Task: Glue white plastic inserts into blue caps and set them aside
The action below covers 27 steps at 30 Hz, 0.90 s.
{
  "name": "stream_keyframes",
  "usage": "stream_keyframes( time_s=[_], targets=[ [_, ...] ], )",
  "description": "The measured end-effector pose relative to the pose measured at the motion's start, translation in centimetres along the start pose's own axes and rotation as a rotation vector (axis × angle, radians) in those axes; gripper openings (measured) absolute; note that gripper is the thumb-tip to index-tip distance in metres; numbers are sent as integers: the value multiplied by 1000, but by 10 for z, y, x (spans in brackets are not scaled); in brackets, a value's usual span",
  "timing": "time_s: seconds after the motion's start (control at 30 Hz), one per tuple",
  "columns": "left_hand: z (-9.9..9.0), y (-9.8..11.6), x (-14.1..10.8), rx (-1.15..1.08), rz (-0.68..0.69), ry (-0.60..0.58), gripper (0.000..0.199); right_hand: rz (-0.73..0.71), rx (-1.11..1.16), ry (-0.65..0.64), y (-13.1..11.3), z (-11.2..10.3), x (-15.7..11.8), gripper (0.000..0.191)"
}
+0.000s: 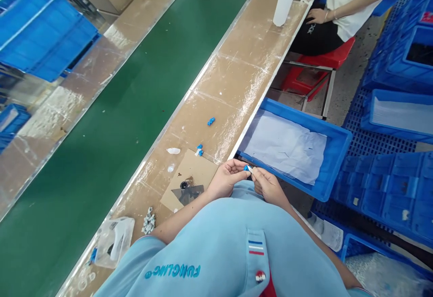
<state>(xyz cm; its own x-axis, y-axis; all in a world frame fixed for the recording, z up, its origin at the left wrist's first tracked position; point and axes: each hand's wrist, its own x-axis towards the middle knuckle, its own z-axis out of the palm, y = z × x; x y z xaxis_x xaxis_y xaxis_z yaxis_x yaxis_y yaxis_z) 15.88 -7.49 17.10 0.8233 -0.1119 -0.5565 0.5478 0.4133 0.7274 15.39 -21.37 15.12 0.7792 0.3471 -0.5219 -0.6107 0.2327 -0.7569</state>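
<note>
Close to my body, by the bench edge, my left hand [227,178] pinches a small blue plastic piece [246,168]. The fingers of my right hand [268,185] are closed on a small white piece [250,169] that touches the blue one. Its exact kind is too small to make out. Left of my hands, a cardboard sheet [176,181] carries dark stains and a little black-rimmed cup [183,185]. More small blue pieces lie on the bench, one pair [211,121] farther off and another cluster [199,150] near the cardboard.
A green conveyor belt [135,80] runs along the bench [237,76]. A blue crate [334,152] lined with white paper adjoins the bench edge. A clear plastic container [126,238] and grey-white pieces [149,221] lie at left. A white squeeze bottle [284,6] stands near a seated person [352,8].
</note>
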Motion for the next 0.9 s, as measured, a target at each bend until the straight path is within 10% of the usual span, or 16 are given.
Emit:
stream_keyframes(
  time_s=[0.43, 0.7, 0.9],
  targets=[
    [-1, 0, -3, 66, 16, -48, 33, 90, 101, -28, 3, -1, -5, 55],
    [-3, -6, -1, 63, -11, -60, 34, -147, 14, 242, 31, 4, -9, 47],
    [-9, -4, -10, 78, -34, -40, 31, -238, 61, 660, 24, -32, -7, 43]
  ],
)
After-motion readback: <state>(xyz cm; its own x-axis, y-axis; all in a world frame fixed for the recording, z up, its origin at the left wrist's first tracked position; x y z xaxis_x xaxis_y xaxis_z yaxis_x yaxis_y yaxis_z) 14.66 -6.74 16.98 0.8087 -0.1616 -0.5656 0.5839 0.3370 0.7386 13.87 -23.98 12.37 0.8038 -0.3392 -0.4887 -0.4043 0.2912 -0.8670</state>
